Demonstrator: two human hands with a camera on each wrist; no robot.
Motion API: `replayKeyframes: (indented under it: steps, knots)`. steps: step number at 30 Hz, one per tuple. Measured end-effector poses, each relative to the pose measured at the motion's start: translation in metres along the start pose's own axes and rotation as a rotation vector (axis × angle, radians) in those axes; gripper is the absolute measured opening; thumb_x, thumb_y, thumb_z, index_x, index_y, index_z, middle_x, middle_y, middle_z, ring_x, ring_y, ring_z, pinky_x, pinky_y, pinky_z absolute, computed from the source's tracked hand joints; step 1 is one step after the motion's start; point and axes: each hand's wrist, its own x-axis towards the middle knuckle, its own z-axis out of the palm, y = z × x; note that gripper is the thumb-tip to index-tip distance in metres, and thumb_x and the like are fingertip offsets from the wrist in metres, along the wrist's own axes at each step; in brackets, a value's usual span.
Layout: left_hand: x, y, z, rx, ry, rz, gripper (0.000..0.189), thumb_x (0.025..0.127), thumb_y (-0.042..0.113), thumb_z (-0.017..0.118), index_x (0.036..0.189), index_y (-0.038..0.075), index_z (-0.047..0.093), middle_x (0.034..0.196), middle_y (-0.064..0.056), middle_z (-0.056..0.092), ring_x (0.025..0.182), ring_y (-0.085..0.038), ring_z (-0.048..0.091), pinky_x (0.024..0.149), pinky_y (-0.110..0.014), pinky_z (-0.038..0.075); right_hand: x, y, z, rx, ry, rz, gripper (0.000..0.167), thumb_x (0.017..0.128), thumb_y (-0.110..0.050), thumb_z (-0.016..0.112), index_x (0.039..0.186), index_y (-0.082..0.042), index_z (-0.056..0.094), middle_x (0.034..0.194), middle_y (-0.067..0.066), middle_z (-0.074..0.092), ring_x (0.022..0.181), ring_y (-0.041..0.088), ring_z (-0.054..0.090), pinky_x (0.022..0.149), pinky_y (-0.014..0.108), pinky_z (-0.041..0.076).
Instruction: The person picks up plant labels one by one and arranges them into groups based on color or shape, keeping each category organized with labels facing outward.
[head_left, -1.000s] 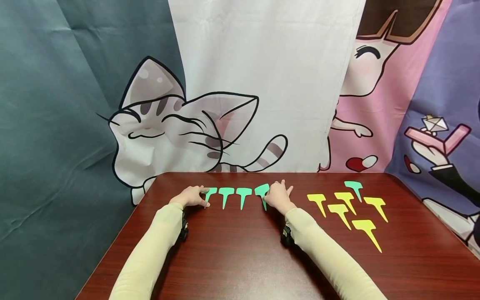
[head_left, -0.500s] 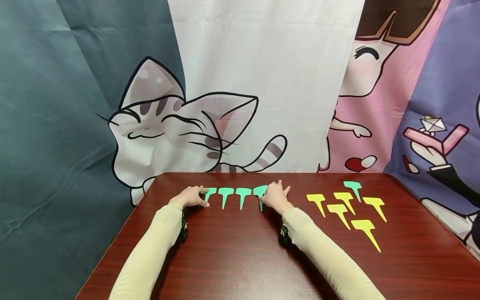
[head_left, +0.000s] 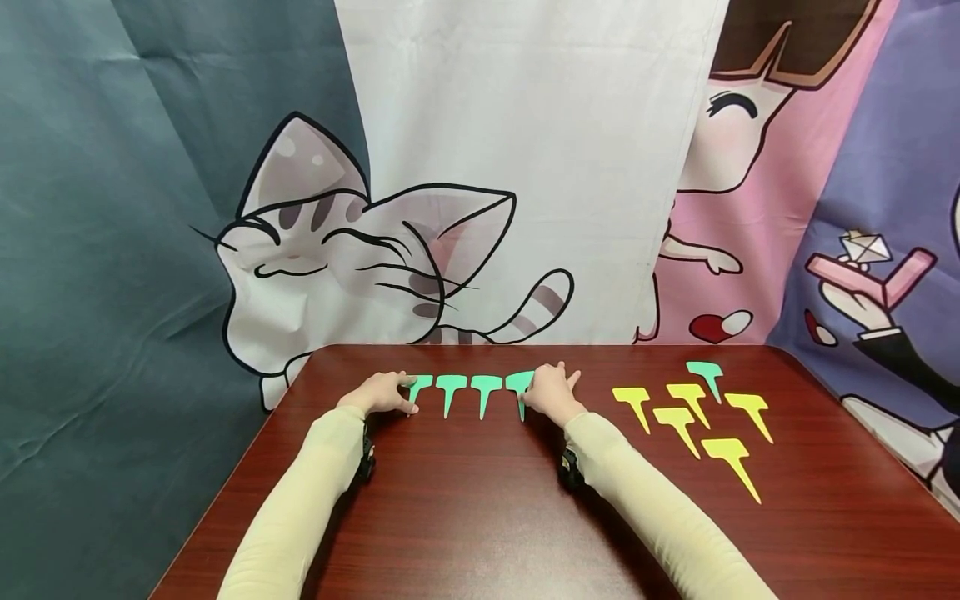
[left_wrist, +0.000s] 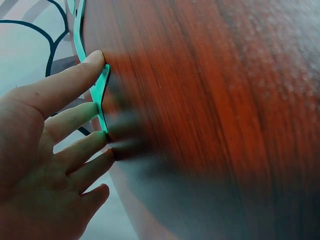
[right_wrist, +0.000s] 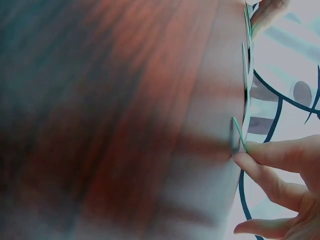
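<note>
Along the far side of the table, green T-shaped plant labels stand in a row, stems toward me. At the row's left end my left hand [head_left: 381,393] touches a green plant label [head_left: 422,382], its thumb and fingers reaching over it; in the left wrist view the fingers look fairly straight on that label. My right hand [head_left: 552,396] pinches the row's rightmost green plant label [head_left: 517,382] by its right side. That label's near end is raised off the table in the right wrist view. Two more green labels, a left one [head_left: 451,383] and a right one [head_left: 487,384], lie flat between the hands.
To the right lie several yellow plant labels, including a near one [head_left: 727,450] and a left one [head_left: 632,396], with a green label [head_left: 705,370] behind them. The dark red-brown table [head_left: 480,517] ends at a printed cloth backdrop [head_left: 600,208].
My right hand has shifted slightly left with its green plant label, which now stands straighter in the row. The left hand has stayed in place.
</note>
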Motion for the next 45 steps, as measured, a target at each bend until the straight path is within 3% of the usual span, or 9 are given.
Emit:
replayKeyframes:
  steps: [8, 16, 22, 27, 34, 45]
  knots:
    - [0.001, 0.001, 0.0, -0.003, 0.006, 0.008, 0.07, 0.084, 0.03, 0.072, 0.144, 0.012, 0.042, 0.153, -0.021, 0.026, 0.141, -0.043, 0.021, 0.11, -0.054, 0.029, 0.0, 0.001, -0.002, -0.006, 0.003, -0.013, 0.033, 0.076, -0.027, 0.077, 0.053, -0.011, 0.061, 0.091, 0.012, 0.067, 0.136, 0.053, 0.026, 0.107, 0.072, 0.01]
    - [0.002, -0.001, 0.001, 0.005, 0.01, 0.004, 0.07, 0.082, 0.031, 0.074, 0.143, 0.013, 0.045, 0.152, -0.021, 0.028, 0.14, -0.043, 0.023, 0.11, -0.054, 0.029, -0.004, 0.004, -0.001, -0.005, 0.006, -0.067, 0.028, 0.081, -0.028, 0.074, 0.059, -0.013, 0.066, 0.113, 0.018, 0.063, 0.135, 0.056, 0.025, 0.105, 0.074, 0.011]
    - [0.001, -0.003, -0.001, -0.023, -0.003, 0.018, 0.073, 0.08, 0.039, 0.075, 0.143, 0.016, 0.045, 0.153, -0.02, 0.027, 0.14, -0.044, 0.022, 0.109, -0.055, 0.03, -0.005, 0.007, -0.001, 0.024, 0.026, -0.104, 0.021, 0.087, -0.027, 0.068, 0.07, -0.014, 0.071, 0.114, 0.016, 0.063, 0.133, 0.057, 0.027, 0.104, 0.075, 0.013]
    - [0.0, -0.002, -0.002, -0.03, -0.008, 0.015, 0.073, 0.08, 0.039, 0.074, 0.144, 0.017, 0.045, 0.154, -0.02, 0.026, 0.14, -0.044, 0.021, 0.109, -0.056, 0.029, -0.007, 0.008, -0.004, 0.031, 0.03, -0.122, 0.017, 0.089, -0.027, 0.065, 0.085, -0.012, 0.073, 0.11, 0.014, 0.062, 0.128, 0.048, 0.038, 0.104, 0.074, 0.015]
    - [0.001, -0.001, 0.002, -0.016, 0.004, -0.002, 0.071, 0.082, 0.031, 0.074, 0.144, 0.014, 0.043, 0.154, -0.019, 0.026, 0.141, -0.043, 0.021, 0.11, -0.054, 0.029, -0.011, 0.017, -0.012, -0.008, 0.017, -0.159, 0.024, 0.09, -0.027, 0.063, 0.102, -0.008, 0.07, 0.108, 0.012, 0.063, 0.115, 0.037, 0.052, 0.103, 0.072, 0.021]
    - [0.0, -0.002, 0.001, -0.013, 0.003, -0.003, 0.07, 0.083, 0.031, 0.073, 0.144, 0.014, 0.043, 0.154, -0.019, 0.026, 0.141, -0.042, 0.021, 0.11, -0.054, 0.029, -0.011, 0.038, -0.023, -0.074, 0.037, -0.192, 0.037, 0.092, -0.031, 0.061, 0.113, -0.001, 0.063, 0.115, 0.02, 0.061, 0.111, 0.041, 0.056, 0.097, 0.064, 0.038]
